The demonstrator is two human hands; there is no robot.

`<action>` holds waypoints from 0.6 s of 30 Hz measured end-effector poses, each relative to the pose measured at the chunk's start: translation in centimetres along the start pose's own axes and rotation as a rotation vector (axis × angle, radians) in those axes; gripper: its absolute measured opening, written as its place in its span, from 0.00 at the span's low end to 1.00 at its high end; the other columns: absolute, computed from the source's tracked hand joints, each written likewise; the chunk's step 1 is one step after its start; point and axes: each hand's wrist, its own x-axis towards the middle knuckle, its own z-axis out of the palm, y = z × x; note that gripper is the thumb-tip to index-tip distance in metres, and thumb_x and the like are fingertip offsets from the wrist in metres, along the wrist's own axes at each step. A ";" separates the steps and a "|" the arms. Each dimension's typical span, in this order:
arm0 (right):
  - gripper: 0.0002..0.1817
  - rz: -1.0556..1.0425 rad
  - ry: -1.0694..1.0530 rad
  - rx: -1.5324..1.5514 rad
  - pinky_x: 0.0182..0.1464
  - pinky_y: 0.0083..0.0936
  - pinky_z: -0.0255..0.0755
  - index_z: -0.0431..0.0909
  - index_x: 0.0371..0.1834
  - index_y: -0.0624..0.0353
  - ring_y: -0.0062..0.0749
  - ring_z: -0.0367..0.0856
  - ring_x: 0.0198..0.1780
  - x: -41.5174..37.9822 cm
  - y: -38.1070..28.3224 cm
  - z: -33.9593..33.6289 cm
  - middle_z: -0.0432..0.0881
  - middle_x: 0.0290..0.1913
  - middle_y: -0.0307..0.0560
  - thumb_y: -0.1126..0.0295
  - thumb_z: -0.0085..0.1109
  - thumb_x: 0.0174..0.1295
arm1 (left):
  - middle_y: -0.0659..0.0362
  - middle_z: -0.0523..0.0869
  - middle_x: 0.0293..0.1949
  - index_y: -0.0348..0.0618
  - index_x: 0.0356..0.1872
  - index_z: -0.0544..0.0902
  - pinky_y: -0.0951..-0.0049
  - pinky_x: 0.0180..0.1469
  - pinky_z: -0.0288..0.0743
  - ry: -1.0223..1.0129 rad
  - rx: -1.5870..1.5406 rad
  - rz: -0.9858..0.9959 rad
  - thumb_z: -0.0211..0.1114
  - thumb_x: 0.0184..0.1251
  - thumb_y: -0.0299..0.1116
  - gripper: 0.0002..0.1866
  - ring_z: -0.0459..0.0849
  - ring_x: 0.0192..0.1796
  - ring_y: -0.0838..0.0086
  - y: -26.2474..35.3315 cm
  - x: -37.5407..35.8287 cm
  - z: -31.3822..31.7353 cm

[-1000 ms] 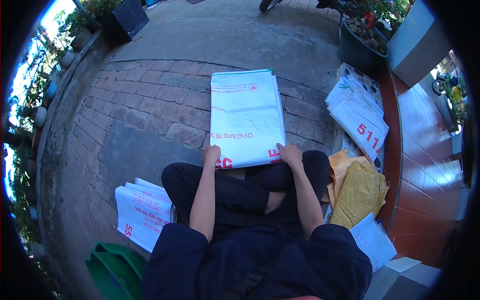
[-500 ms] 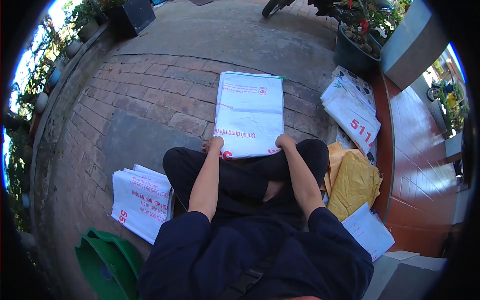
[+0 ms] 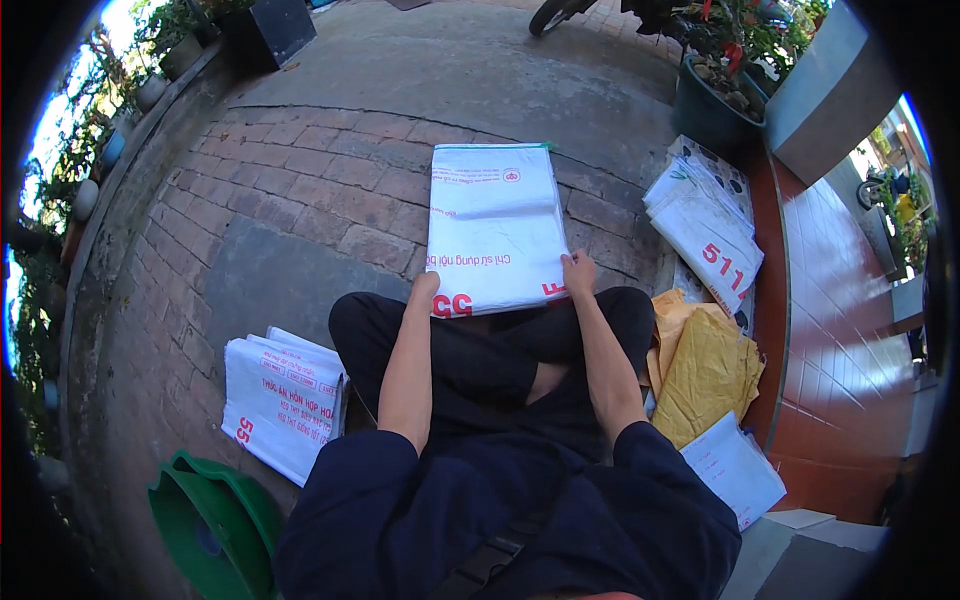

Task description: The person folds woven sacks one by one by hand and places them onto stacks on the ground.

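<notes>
Left hand point(image 3: 424, 288) and right hand point(image 3: 579, 272) clamped on the white sack stack point(image 3: 495, 228) at its near left and right edges; stack lies between and ahead of them. Versus half a second ago: red "55" beside left hand now uncovered, formerly part hidden; right fist opens into a thumb-on-top pinch. Stack: flat, rectangular, smooth plastic, one crosswise crease. Right of right hand: wrinkled yellow sack point(image 3: 708, 375). Ahead: rough brick paving point(image 3: 300, 180).
</notes>
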 end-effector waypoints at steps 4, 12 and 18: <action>0.39 0.221 0.009 -0.334 0.60 0.40 0.69 0.65 0.61 0.62 0.55 0.74 0.58 -2.5 -1.5 -0.1 0.76 0.53 0.61 0.49 0.64 0.50 | 0.33 0.76 0.55 0.19 0.52 0.74 0.61 0.56 0.72 0.195 0.213 0.106 0.52 0.55 0.33 0.27 0.76 0.59 0.47 2.3 -2.9 -0.2; 0.50 0.311 -0.341 -0.073 0.51 0.36 0.74 0.55 0.67 0.78 0.45 0.82 0.50 -0.9 -1.8 -0.9 0.74 0.58 0.65 0.44 0.58 0.55 | 0.30 0.75 0.54 0.21 0.60 0.61 0.62 0.60 0.69 0.086 0.333 0.103 0.56 0.55 0.31 0.33 0.76 0.59 0.47 4.9 -7.7 -1.5; 0.25 -0.117 -0.444 0.502 0.52 0.28 0.74 0.67 0.66 0.59 0.30 0.82 0.46 -3.1 -3.3 -8.4 0.77 0.56 0.51 0.75 0.45 0.62 | 0.50 0.79 0.42 0.35 0.54 0.69 0.74 0.44 0.75 -0.057 -0.048 0.440 0.58 0.58 0.24 0.21 0.81 0.42 0.70 8.8 -13.7 -3.7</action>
